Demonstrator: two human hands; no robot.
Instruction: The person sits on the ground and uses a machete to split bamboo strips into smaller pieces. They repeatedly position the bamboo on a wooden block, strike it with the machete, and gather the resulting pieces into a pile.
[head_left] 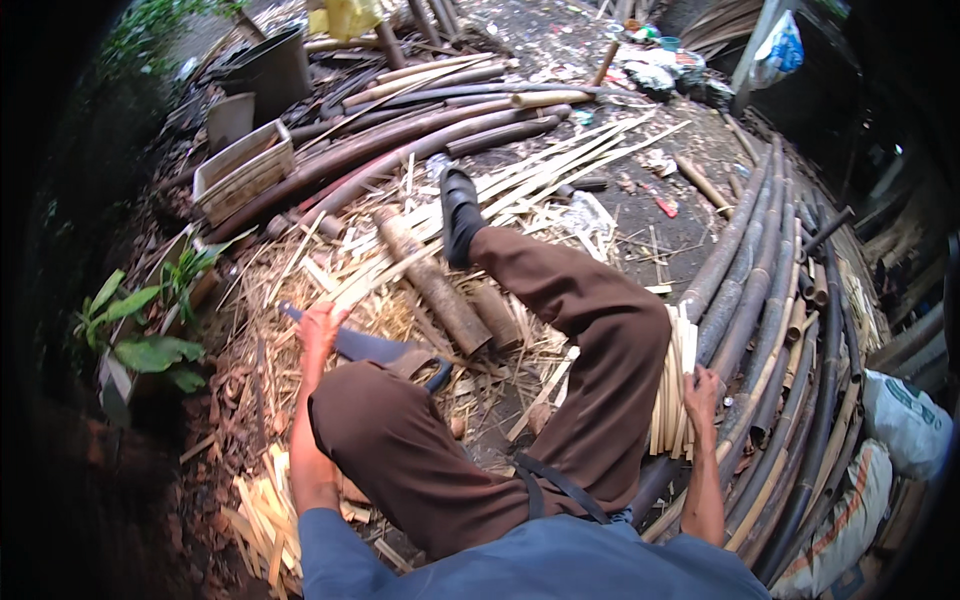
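My left hand [320, 327] is closed on the near end of a pale split bamboo strip [385, 276], which slants up and away over a short log [435, 285]. Just beside that hand lies a handsaw [372, 347], its dark handle by my left knee. On the other side, my right hand [702, 392] has its fingers curled at the edge of a stack of pale bamboo strips [672, 390] next to my right thigh. Whatever those fingers grip is too small to make out. Between my legs, shavings [385, 312] cover the ground around the log.
Long dark bamboo poles [765, 255] lie along the right, with white sacks [845, 520] beyond them. More poles [440, 140] lie ahead, near a plastic crate [245, 170] and a dark bucket [265, 70]. Cut pieces [262, 515] pile at lower left, below a leafy plant [150, 320].
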